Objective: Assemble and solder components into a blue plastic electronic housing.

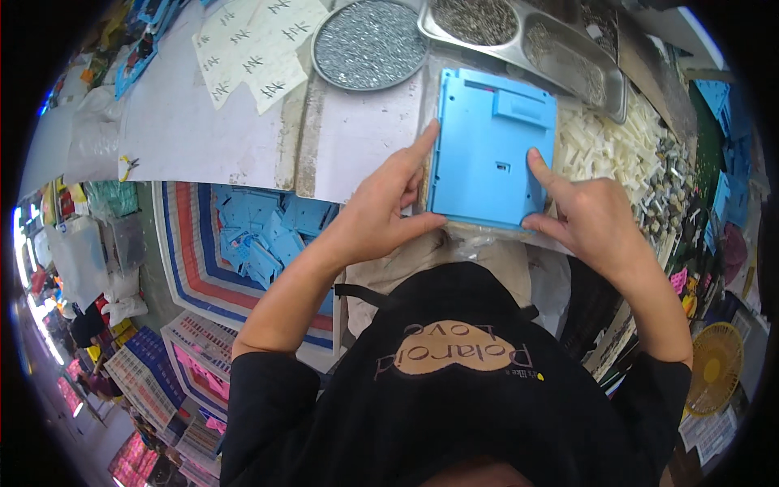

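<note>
A flat, light-blue plastic panel (479, 154) lies on the bench in front of me. It has a raised rectangular part near its top right and a small slot below its middle. My left hand (385, 195) holds its left side, index finger along the edge and thumb at the lower left corner. On the other side, my right hand (588, 207) grips the lower right, with the index finger on the panel's face and the thumb by the bottom corner. Beyond the panel stands a round tray (369, 45) heaped with small silvery metal pieces.
A steel tray (519, 49) with compartments of small brownish parts sits behind the panel. White plastic pieces (613, 146) pile up at right. A striped-lined bin (191, 243) of blue panels stands at left. Small yellow-handled cutters (128, 167) and marked paper sheets (256, 49) lie on the bench.
</note>
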The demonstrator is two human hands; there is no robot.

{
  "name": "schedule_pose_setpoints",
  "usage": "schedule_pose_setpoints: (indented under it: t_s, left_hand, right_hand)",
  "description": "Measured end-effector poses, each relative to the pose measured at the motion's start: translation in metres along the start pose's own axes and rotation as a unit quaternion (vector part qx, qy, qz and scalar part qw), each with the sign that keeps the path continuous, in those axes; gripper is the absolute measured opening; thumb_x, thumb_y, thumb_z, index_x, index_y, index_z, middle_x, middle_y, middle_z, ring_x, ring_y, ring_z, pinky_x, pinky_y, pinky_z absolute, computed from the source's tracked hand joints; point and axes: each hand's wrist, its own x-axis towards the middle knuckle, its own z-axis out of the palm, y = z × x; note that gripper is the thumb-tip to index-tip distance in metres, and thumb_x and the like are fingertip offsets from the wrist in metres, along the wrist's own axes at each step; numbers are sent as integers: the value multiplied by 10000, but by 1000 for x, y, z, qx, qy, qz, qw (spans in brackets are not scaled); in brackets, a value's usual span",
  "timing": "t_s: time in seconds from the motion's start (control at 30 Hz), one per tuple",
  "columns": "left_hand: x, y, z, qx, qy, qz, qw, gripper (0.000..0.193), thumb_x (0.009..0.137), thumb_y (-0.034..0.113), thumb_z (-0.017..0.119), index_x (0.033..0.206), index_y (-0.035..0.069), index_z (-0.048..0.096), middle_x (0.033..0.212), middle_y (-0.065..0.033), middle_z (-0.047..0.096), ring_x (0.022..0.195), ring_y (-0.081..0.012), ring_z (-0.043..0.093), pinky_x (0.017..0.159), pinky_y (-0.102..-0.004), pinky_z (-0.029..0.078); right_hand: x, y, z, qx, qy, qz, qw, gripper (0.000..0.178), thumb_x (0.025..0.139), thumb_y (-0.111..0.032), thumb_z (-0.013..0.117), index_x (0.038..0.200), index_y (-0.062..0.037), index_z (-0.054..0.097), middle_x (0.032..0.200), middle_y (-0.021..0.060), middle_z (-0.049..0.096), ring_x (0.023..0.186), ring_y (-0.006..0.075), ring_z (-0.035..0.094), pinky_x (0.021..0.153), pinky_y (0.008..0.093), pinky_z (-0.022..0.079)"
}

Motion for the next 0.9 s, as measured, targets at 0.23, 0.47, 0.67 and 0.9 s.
schedule_pose_setpoints:
  t_s: [0.23,0.47,0.67,0.9]
  left_hand:
    - [-4,-2,-1,-87,-17,-45,995,1009,861,24,774,1663,92,166,996,21,491,757,-59,463,678,-199,417]
    - [36,14,-75,140,119,61,981,376,882,177,762,1241,70,725,860,0,597,721,-99,576,635,-262,472]
    - [77,-16,-105,492,290,64,819,174,846,203,735,979,92,751,930,-72,680,920,-296,655,828,-451,471]
    - [87,-21,-94,457,339,121,814,104,878,198,698,892,96,706,880,-65,656,895,-284,639,806,-457,416]
  right_hand:
    - [17,-20,-21,-111,-67,-27,991,712,797,-364,816,1314,79,608,662,133,673,631,316,696,591,414,531]
    - [21,-28,-35,-167,-110,-21,980,612,806,-356,808,1221,69,661,690,135,684,662,322,706,613,409,551]
    - [92,-22,-72,-92,-104,-67,988,240,840,-294,753,835,-60,700,780,144,699,787,360,690,712,466,562]
    - [245,-21,4,-195,208,-194,939,106,835,-136,699,875,-50,748,954,101,713,1042,286,616,863,412,504]
